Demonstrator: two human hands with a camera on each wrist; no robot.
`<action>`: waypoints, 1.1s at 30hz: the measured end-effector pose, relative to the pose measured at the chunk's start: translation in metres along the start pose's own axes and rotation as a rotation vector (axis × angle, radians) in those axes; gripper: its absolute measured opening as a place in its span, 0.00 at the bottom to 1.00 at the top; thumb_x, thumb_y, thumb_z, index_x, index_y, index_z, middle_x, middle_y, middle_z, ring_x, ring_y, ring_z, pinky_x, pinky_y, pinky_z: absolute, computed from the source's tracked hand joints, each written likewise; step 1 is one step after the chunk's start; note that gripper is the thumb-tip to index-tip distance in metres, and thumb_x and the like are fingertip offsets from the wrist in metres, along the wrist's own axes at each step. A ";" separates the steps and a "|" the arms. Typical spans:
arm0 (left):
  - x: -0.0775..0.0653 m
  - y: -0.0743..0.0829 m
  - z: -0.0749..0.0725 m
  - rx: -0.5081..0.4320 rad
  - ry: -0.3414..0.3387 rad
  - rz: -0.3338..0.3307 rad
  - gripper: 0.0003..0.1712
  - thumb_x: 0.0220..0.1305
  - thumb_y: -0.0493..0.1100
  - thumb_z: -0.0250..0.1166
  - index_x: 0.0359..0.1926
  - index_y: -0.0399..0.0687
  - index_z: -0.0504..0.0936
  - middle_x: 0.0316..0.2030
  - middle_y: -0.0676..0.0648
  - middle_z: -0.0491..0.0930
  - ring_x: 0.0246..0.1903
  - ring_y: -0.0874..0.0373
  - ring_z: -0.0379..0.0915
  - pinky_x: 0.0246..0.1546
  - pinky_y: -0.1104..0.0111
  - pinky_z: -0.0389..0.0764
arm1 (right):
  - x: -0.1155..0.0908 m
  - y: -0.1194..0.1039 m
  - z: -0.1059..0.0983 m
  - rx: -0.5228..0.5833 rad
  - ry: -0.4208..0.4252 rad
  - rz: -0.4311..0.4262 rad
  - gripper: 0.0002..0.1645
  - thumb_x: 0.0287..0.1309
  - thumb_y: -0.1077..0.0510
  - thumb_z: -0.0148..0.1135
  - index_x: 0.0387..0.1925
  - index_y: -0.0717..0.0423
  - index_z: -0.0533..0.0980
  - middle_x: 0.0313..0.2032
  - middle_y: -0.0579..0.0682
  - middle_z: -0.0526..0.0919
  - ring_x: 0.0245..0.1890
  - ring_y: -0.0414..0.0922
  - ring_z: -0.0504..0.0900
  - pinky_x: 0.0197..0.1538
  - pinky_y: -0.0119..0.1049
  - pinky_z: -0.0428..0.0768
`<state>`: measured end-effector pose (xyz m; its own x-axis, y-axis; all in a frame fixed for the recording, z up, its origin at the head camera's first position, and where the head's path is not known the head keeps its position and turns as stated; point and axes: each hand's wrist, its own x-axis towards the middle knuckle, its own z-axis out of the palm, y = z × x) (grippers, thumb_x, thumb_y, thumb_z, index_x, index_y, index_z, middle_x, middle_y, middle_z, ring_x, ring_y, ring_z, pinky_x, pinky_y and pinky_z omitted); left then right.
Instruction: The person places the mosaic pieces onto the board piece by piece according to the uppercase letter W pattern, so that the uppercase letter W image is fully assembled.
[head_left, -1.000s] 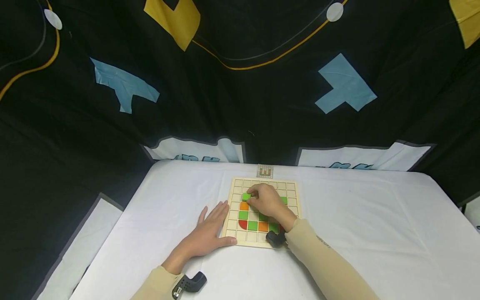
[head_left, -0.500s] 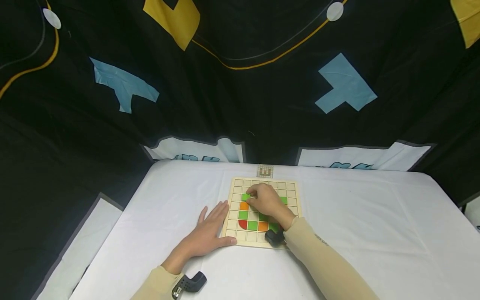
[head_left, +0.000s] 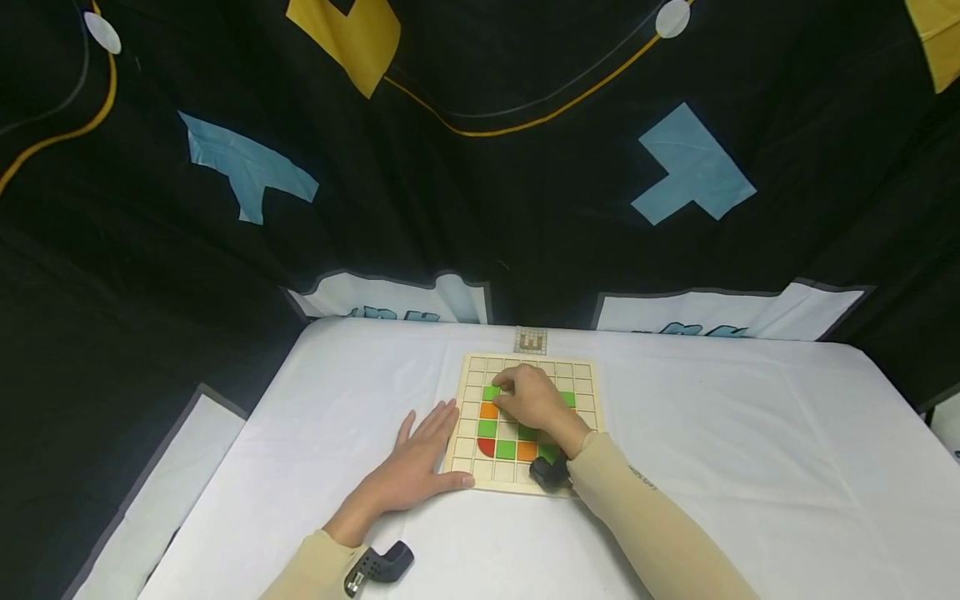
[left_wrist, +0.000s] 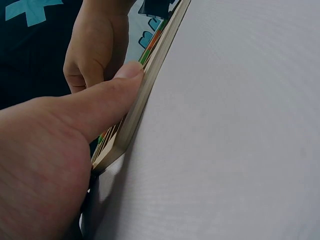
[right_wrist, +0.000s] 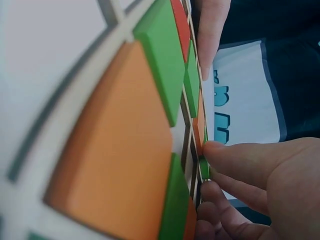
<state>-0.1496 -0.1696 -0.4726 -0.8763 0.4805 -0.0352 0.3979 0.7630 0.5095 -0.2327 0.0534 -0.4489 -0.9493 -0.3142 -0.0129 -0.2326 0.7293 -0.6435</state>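
Observation:
A wooden grid board (head_left: pixel 480 364) with raised ribs lies on the white-covered table. My right hand (head_left: pixel 532 398) reaches over it and pinches a green square tile (head_left: pixel 491 392) in the left part of the grid; thumb and fingertips meet this green tile (right_wrist: pixel 204 169) in the right wrist view. Below it in the same column sit an orange tile (head_left: pixel 489 411), another green tile (head_left: pixel 487 428) and a red rounded tile (head_left: pixel 486 448). My left hand (head_left: pixel 412 471) lies flat with fingers spread, fingertips at the board's left edge and thumb on its near corner.
More green and orange tiles fill part of the grid, some hidden under my right hand and wrist. A small patterned card (head_left: pixel 530 341) lies behind the board. A black curtain (head_left: pixel 540 217) hangs beyond the table (head_left: pixel 712 450). Black devices sit on both wrists.

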 end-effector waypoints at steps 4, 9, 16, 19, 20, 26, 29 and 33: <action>0.000 0.001 -0.001 -0.004 -0.005 -0.006 0.61 0.61 0.69 0.65 0.78 0.35 0.48 0.79 0.42 0.43 0.79 0.48 0.34 0.74 0.44 0.28 | 0.000 0.000 0.000 0.004 -0.001 -0.001 0.15 0.61 0.59 0.69 0.49 0.57 0.85 0.45 0.52 0.85 0.48 0.48 0.81 0.56 0.45 0.80; 0.000 0.000 0.001 -0.002 -0.003 0.001 0.62 0.61 0.70 0.64 0.78 0.34 0.48 0.79 0.42 0.44 0.79 0.48 0.34 0.74 0.43 0.28 | -0.001 0.000 -0.001 -0.003 0.000 -0.011 0.14 0.61 0.60 0.69 0.49 0.57 0.85 0.46 0.52 0.85 0.48 0.48 0.81 0.56 0.45 0.80; 0.000 -0.002 0.001 -0.013 0.013 0.011 0.62 0.61 0.70 0.64 0.78 0.35 0.49 0.79 0.41 0.44 0.79 0.48 0.35 0.73 0.43 0.28 | 0.001 0.000 -0.002 -0.007 0.009 -0.015 0.14 0.61 0.61 0.68 0.49 0.58 0.85 0.44 0.51 0.86 0.47 0.47 0.82 0.53 0.43 0.81; 0.000 -0.002 0.001 -0.011 0.010 0.008 0.62 0.61 0.70 0.64 0.78 0.35 0.49 0.79 0.41 0.44 0.79 0.48 0.34 0.74 0.44 0.28 | 0.000 0.001 -0.003 -0.005 0.008 -0.018 0.14 0.61 0.61 0.69 0.48 0.58 0.85 0.44 0.51 0.86 0.46 0.47 0.83 0.52 0.43 0.81; 0.000 -0.002 0.001 -0.011 0.008 0.006 0.62 0.61 0.70 0.64 0.78 0.35 0.49 0.79 0.42 0.44 0.79 0.48 0.34 0.74 0.44 0.28 | 0.000 0.001 -0.004 -0.003 0.009 -0.025 0.14 0.61 0.60 0.69 0.48 0.58 0.85 0.44 0.51 0.86 0.47 0.47 0.83 0.53 0.43 0.81; 0.000 -0.001 0.001 -0.005 0.004 -0.003 0.62 0.61 0.70 0.64 0.78 0.35 0.48 0.79 0.42 0.44 0.79 0.48 0.34 0.74 0.44 0.28 | -0.007 0.005 -0.016 0.008 0.043 -0.051 0.14 0.61 0.60 0.69 0.49 0.58 0.85 0.43 0.52 0.86 0.45 0.48 0.82 0.52 0.45 0.81; 0.000 -0.001 0.001 -0.003 0.001 -0.008 0.62 0.61 0.70 0.64 0.78 0.36 0.48 0.79 0.42 0.44 0.79 0.48 0.34 0.74 0.44 0.28 | -0.013 0.010 -0.027 0.005 0.060 -0.044 0.14 0.62 0.60 0.68 0.50 0.57 0.84 0.45 0.52 0.84 0.45 0.48 0.82 0.51 0.45 0.81; 0.000 -0.001 0.001 -0.005 0.002 -0.012 0.62 0.61 0.70 0.64 0.79 0.36 0.48 0.79 0.42 0.44 0.79 0.49 0.34 0.74 0.44 0.28 | -0.023 0.018 -0.040 -0.010 0.076 -0.048 0.15 0.63 0.60 0.67 0.51 0.58 0.84 0.47 0.54 0.84 0.46 0.49 0.82 0.51 0.46 0.81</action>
<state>-0.1498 -0.1697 -0.4737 -0.8815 0.4706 -0.0391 0.3862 0.7661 0.5137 -0.2240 0.0984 -0.4294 -0.9501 -0.3023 0.0766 -0.2804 0.7207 -0.6340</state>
